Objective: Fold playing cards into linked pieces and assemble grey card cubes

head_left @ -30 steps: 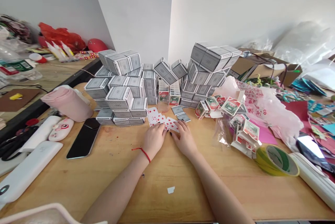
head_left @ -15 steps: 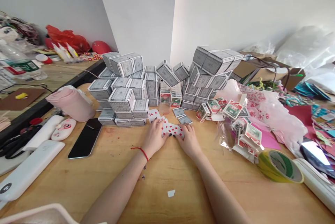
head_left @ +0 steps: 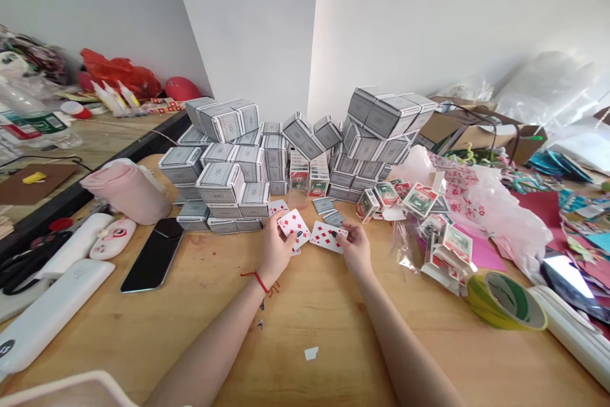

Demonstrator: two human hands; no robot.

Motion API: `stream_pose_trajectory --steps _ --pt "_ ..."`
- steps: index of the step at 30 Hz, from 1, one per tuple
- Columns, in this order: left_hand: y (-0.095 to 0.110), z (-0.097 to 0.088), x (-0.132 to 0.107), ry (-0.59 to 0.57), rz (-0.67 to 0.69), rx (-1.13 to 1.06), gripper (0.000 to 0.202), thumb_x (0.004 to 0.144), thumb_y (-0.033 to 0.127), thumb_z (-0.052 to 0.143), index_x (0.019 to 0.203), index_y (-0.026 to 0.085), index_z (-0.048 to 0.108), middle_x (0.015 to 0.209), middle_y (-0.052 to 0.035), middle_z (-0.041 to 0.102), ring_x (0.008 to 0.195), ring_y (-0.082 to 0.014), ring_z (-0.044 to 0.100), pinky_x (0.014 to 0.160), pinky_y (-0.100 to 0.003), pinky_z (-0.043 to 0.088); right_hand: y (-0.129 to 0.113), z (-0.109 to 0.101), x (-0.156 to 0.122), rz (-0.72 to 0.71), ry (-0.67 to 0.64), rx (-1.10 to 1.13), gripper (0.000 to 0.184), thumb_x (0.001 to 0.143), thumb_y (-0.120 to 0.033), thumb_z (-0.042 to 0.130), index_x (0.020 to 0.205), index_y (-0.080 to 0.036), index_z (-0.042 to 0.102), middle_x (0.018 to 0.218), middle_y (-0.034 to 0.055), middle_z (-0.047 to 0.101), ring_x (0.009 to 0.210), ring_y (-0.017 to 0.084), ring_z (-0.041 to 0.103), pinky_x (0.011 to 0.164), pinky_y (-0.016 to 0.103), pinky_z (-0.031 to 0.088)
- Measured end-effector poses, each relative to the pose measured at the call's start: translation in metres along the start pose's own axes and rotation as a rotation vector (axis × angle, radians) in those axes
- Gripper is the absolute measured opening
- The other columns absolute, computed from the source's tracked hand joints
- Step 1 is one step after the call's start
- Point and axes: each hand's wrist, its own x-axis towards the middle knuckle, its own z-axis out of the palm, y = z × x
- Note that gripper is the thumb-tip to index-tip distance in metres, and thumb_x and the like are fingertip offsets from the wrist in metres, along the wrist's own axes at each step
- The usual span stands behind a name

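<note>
My left hand pinches a face-up red diamond playing card lifted a little off the wooden table. A second diamond card is gripped by my right hand, just right of the first. More red cards lie face-up on the table behind my left hand. Two face-down grey-backed cards lie beyond my right hand. Grey patterned card boxes are piled in a wall behind, with another heap at the right.
A black phone, a pink roll and white devices lie at the left. Small green-red card packs, a pink plastic bag, a yellow-green tape roll and paper scraps crowd the right. A paper scrap lies near me.
Both hands were flat on the spread of red cards; now each has closed on a card and lifted it, the two hands drawing slightly apart.
</note>
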Motion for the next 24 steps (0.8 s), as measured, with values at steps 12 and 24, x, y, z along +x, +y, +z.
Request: stream_pose_trajectory --steps 12,24 --pt "0.006 0.004 -0.005 -0.106 -0.075 -0.036 0.022 0.074 0.033 0.06 0.063 0.016 0.05 0.069 0.0001 0.054 0.065 -0.0122 0.054 0.058 -0.023 0.044 -0.016 0.013 -0.016 0.304 -0.22 0.443 0.032 0.055 -0.029 0.077 0.081 -0.018 0.061 0.075 0.0031 0.069 0.067 0.019 0.065 0.061 0.032 0.052" --pt "0.011 0.007 -0.006 -0.269 -0.191 -0.27 0.021 0.074 0.033 0.058 0.087 0.017 0.052 0.062 0.0031 0.051 0.054 -0.0097 0.048 0.05 -0.02 0.039 -0.025 0.019 -0.025 0.412 -0.356 0.425 0.025 0.057 -0.033 0.077 0.072 -0.016 0.067 0.065 0.0027 0.07 0.061 0.02 0.066 0.062 0.033 0.051"
